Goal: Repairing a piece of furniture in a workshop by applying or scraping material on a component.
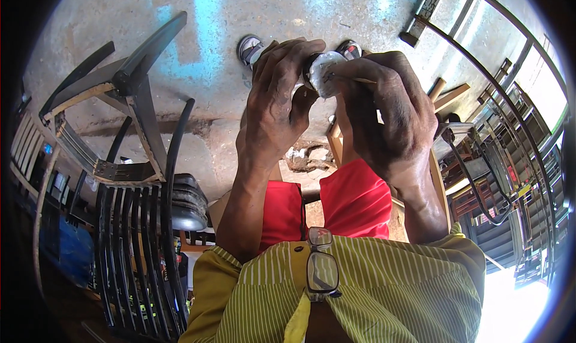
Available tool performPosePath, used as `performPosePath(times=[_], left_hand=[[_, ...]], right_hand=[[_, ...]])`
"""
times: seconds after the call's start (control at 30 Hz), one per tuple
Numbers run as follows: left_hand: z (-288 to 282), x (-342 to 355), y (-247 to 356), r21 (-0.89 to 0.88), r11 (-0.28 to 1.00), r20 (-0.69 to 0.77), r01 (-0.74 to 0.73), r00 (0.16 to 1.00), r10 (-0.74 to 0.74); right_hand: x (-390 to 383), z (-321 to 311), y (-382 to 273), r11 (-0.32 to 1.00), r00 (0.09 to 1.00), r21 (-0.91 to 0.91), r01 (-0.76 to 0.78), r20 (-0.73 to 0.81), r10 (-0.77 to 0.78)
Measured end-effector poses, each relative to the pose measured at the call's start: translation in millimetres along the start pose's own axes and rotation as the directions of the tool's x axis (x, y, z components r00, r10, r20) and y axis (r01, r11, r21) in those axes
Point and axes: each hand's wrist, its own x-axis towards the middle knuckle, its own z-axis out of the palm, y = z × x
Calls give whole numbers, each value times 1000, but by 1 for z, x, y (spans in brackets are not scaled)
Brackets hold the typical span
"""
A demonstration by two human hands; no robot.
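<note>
Up in front of me, at about the middle, I hold a small round thing with a dark edge and a crinkled, whitish, translucent face (326, 73). I cannot make out its exact kind. My left hand (277, 91) is closed round its dark side, with the fingers curled over the top and the thumb below. From the other side my right hand (390, 103) pinches at the whitish face, its fingers bent and close together. The fingertips hide part of the piece.
At the left an upturned black wooden chair (129, 157) with slatted back stands close by. A dark padded seat (187, 202) lies beside it. Metal frames (498, 79) rise at the right. Spectacles (322, 271) hang at my shirt front. Worn concrete floor (270, 13) lies ahead.
</note>
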Motion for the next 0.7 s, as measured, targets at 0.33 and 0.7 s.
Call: performPosePath(times=[0.33, 0.7], left_hand=[[-8, -22, -34, 140, 926, -90, 351, 936, -341], [6, -40, -89, -150, 916, 48, 372, 928, -369]], right_hand=[[-8, -9, 69, 802, 743, 111, -587, -321, 588], [-140, 198, 329, -34, 68, 379, -925, 251, 966]])
